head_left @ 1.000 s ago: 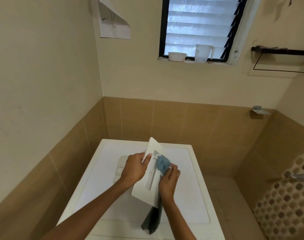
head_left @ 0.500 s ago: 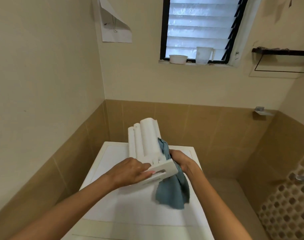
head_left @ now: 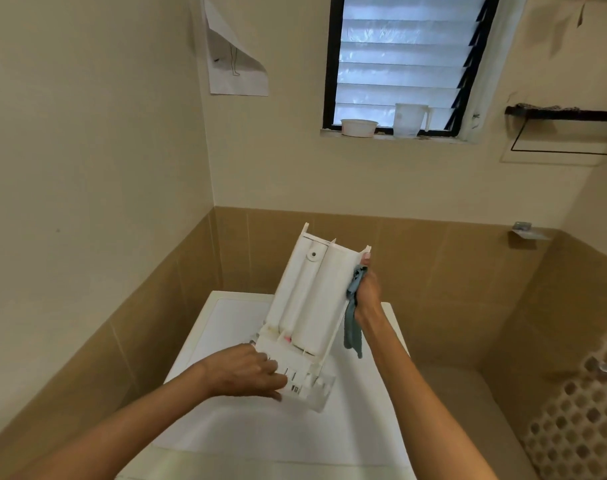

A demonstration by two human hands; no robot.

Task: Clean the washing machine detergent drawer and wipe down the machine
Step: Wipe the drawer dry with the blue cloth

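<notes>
The left grip [head_left: 248,372] was clamped on the lower, front end of a white plastic detergent drawer [head_left: 309,299], with fingers curled over its panel. The right grip [head_left: 366,292] was closed on a blue-grey cloth [head_left: 351,332], which was pressed against the drawer's upper right edge with its tail hanging below the wrist. The drawer was held out of the machine, tilted with its far end raised, above the flat top of the white washing machine [head_left: 232,320]; whether its lower end touched that top could not be told. The step in hand was judged to be the wiping of the drawer's outer side. For the next move, a firm left hold would be called for while the cloth was drawn down that edge.
</notes>
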